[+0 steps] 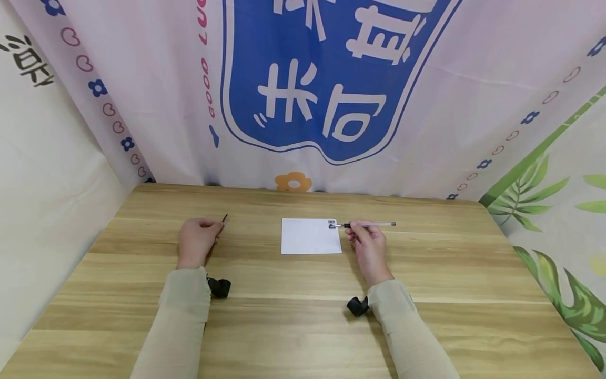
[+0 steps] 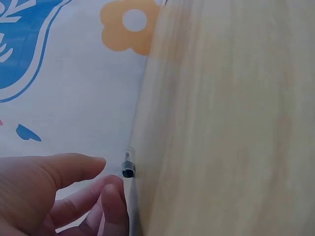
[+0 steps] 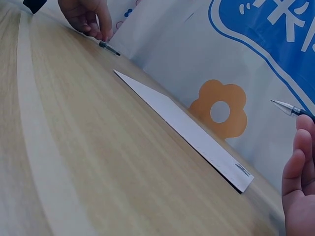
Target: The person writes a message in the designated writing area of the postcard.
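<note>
My right hand (image 1: 369, 247) grips an uncapped gel pen (image 1: 379, 224) with a clear barrel and dark grip. In the head view the pen's tip overlaps the top right corner of a white paper pad (image 1: 310, 239), over a small dark printed or drawn mark (image 1: 331, 224). On the left, my left hand (image 1: 199, 239) is by a small pen cap (image 2: 128, 167). Its thumb and forefinger stand apart in the left wrist view, with the cap just beyond the fingertips. The cap shows clear and dark parts in the right wrist view too.
Both hands are over a wood-grain table (image 1: 284, 326). A printed curtain (image 1: 180, 131) hangs right behind its far edge, and leaf-patterned cloth (image 1: 554, 184) hangs on the right. Black wrist mounts (image 1: 219, 288) stick out from both light sleeves.
</note>
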`<act>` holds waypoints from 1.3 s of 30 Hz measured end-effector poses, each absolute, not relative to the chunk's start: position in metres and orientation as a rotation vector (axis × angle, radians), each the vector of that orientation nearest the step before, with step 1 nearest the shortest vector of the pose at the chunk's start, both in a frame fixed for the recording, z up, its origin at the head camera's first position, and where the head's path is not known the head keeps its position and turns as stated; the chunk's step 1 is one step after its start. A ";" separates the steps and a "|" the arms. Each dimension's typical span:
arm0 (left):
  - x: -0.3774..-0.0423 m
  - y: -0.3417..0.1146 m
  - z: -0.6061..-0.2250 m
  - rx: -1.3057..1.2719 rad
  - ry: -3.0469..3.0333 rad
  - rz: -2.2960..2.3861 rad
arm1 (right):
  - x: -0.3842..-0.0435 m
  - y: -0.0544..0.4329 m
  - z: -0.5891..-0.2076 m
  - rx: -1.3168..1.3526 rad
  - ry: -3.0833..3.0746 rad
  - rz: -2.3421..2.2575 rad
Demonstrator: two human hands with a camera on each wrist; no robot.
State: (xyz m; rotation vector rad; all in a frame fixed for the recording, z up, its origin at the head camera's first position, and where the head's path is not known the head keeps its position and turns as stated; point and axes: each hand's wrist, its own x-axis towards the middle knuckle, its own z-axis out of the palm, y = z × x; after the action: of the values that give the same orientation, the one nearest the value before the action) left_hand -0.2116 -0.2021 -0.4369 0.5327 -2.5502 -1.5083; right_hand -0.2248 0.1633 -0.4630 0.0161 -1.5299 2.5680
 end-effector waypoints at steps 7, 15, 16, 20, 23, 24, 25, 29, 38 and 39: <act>-0.210 -0.193 -0.427 0.471 -2.626 -1.371 | -0.225 0.164 -0.462 0.024 -1.538 2.566; -0.211 -0.173 -0.420 0.210 -2.725 -1.484 | -0.225 0.164 -0.464 0.029 -1.556 2.550; -0.211 -0.170 -0.420 0.170 -2.736 -1.504 | -0.225 0.164 -0.464 0.028 -1.558 2.549; -0.213 -0.154 -0.419 -0.017 -2.767 -1.519 | -0.225 0.163 -0.464 0.025 -1.577 2.543; -0.212 -0.142 -0.419 -0.137 -2.800 -1.501 | -0.225 0.163 -0.464 0.019 -1.589 2.542; -0.212 -0.138 -0.420 -0.165 -2.814 -1.496 | -0.225 0.163 -0.464 0.017 -1.589 2.544; -0.211 -0.134 -0.420 -0.193 -2.831 -1.489 | -0.226 0.163 -0.464 0.016 -1.592 2.544; -0.210 -0.124 -0.424 -0.349 -2.917 -1.432 | -0.226 0.163 -0.465 0.013 -1.589 2.554; -0.208 -0.112 -0.431 -0.566 -3.093 -1.167 | -0.226 0.162 -0.464 0.009 -1.611 2.558; -0.207 -0.111 -0.431 -0.547 -3.117 -1.140 | -0.226 0.162 -0.464 0.008 -1.614 2.559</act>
State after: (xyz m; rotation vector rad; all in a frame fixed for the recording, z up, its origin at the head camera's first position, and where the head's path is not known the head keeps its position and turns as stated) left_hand -0.2072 -0.1112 -0.4311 -0.5475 -3.1175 -1.1398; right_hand -0.2256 0.1620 -0.4643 0.0077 -1.6140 2.5588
